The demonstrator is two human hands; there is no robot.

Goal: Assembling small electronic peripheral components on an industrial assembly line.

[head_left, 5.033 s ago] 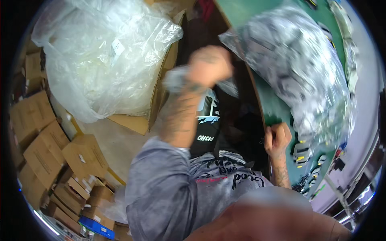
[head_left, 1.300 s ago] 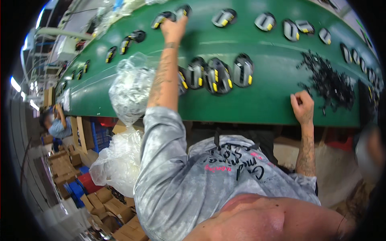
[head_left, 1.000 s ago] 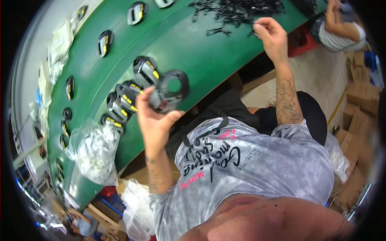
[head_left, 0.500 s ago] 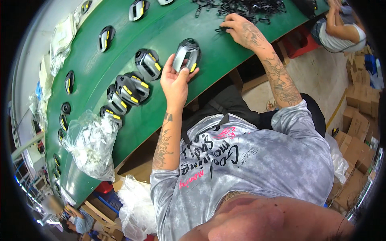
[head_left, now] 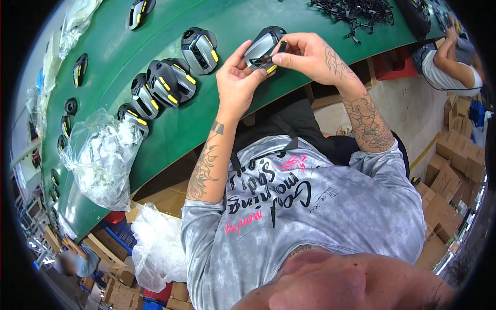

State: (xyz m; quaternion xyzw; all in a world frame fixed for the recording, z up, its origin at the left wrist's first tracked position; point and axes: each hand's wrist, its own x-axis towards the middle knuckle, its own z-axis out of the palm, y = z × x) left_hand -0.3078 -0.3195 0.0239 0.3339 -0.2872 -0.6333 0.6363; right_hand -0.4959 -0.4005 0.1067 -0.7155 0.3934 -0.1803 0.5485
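Observation:
My left hand (head_left: 238,77) grips a rounded grey-and-black plastic housing (head_left: 264,42) with a yellow tab and a long opening, tilted above the table's near side. The fingers of my right hand (head_left: 312,56) pinch a small black plastic part (head_left: 280,48) against the housing's right side. Whether that part sits in the housing cannot be made out, as my fingers partly cover it. Just left of my hands, a similar housing (head_left: 200,50) lies on the green table (head_left: 235,21). More of them (head_left: 164,83) stand close together further left.
A heap of small black plastic parts (head_left: 356,11) lies at the far right of the table. On the left, a clear plastic bag (head_left: 103,160) rests by the near edge. Cardboard boxes (head_left: 460,155) are stacked at the right. Another person (head_left: 449,64) sits at the upper right.
My right hand has come from the black heap to the housing with a small black part. My left hand has shifted right and up with the housing. The whole view has shifted.

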